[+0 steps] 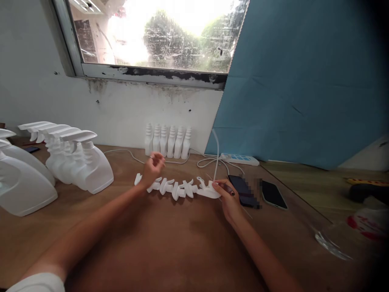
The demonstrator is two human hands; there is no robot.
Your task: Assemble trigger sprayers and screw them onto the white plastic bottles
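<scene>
My right hand (229, 200) is closed on a white spray trigger head (209, 190), whose long white dip tube (216, 158) points upward. A dark, slim handle also sits in that hand, pressed against the palm; its kind cannot be made out. Over the left end of a row of white trigger heads (176, 190), my left hand (154, 167) is raised with its fingers loosely bent and apart. Nothing shows in it. The row lies across the brown tabletop (182, 243), reaching close to my right hand.
Several small white bottles (172, 142) line the wall. Large white spray bottles (97, 170) stand at left. Two phones (274, 194) lie right of my right hand, below a power strip (240, 159) with cables. A clear plastic item (340, 239) is at far right.
</scene>
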